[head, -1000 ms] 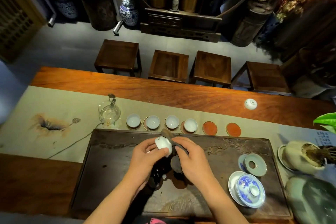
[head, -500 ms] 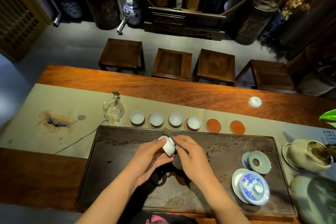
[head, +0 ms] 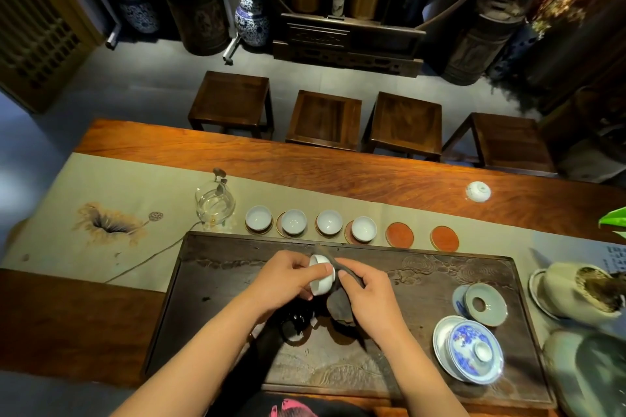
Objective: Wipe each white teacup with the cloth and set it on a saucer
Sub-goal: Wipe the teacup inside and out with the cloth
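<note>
Dark cloth (head: 339, 306) mostly hidden behind right hand (head: 367, 294). Black object (head: 295, 325) under left forearm: unidentifiable. Green leaf (head: 613, 220) cut by right edge.

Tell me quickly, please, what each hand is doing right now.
Left hand: grips the white teacup.
Right hand: holds the dark cloth against the cup.
</note>
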